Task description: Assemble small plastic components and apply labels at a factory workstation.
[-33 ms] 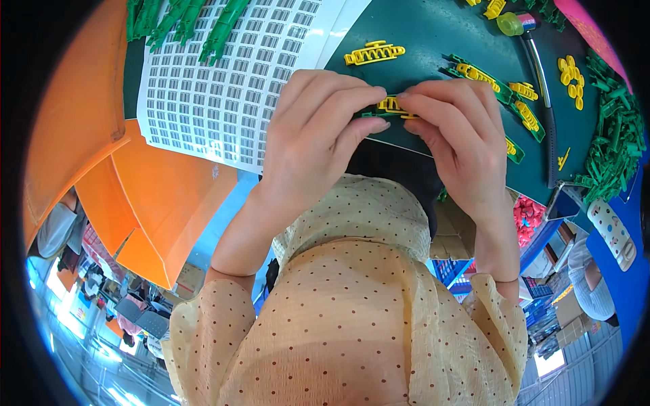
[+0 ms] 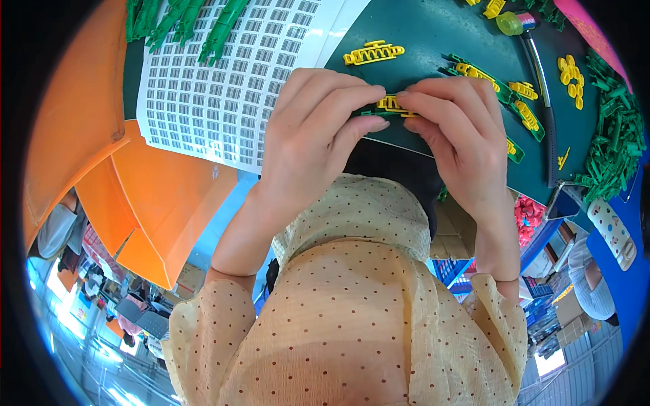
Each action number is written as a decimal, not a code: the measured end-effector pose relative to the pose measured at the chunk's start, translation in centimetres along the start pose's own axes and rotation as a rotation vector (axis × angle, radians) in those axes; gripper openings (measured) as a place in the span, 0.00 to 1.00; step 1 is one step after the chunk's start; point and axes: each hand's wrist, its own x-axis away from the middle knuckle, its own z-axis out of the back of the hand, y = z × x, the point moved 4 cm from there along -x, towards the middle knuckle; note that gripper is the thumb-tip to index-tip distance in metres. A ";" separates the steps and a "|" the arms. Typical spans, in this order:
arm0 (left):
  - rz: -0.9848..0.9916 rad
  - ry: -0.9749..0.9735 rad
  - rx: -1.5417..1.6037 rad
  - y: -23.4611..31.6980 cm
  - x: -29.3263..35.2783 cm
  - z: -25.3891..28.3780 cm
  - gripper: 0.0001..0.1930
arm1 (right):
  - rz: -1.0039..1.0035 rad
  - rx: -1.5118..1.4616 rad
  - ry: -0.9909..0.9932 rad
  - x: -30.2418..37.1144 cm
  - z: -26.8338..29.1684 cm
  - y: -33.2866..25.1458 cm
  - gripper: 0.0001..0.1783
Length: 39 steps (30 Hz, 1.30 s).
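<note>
Between my two hands, near the front edge of the dark green table, is a yellow slotted plastic piece [image 2: 388,104] with a green plastic strip along it. My left hand [image 2: 308,132] pinches its left end, thumb below and fingers above. The right end sits in the pinch of my right hand [image 2: 467,132]. My fingertips cover both ends, so how the two parts fit together is hidden. Beyond my hands lies a loose yellow slotted piece [image 2: 374,53]. Green strips with yellow pieces in them [image 2: 527,116] lie beside my right hand.
A hammer [image 2: 539,74] with a yellow-green head lies at the right, beside yellow rings [image 2: 571,78] and a heap of green parts [image 2: 613,132]. At the left are a printed label sheet [image 2: 203,115], longer green pieces [image 2: 223,30] and an orange bin [image 2: 152,203].
</note>
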 end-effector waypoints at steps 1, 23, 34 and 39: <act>0.002 0.004 0.026 -0.1 0.0 0.0 0.18 | 0.013 0.002 -0.004 -0.1 0.0 0.0 0.17; 0.079 0.028 0.104 -0.4 0.2 -0.5 0.20 | -0.006 -0.108 -0.049 -0.6 0.1 0.0 0.15; 0.027 0.043 0.059 -0.2 0.1 -0.5 0.18 | 0.026 0.046 -0.078 -0.3 0.1 -0.5 0.15; -0.097 0.035 0.002 -0.4 0.5 -0.8 0.15 | -0.007 0.021 -0.048 -0.4 -0.1 -0.3 0.16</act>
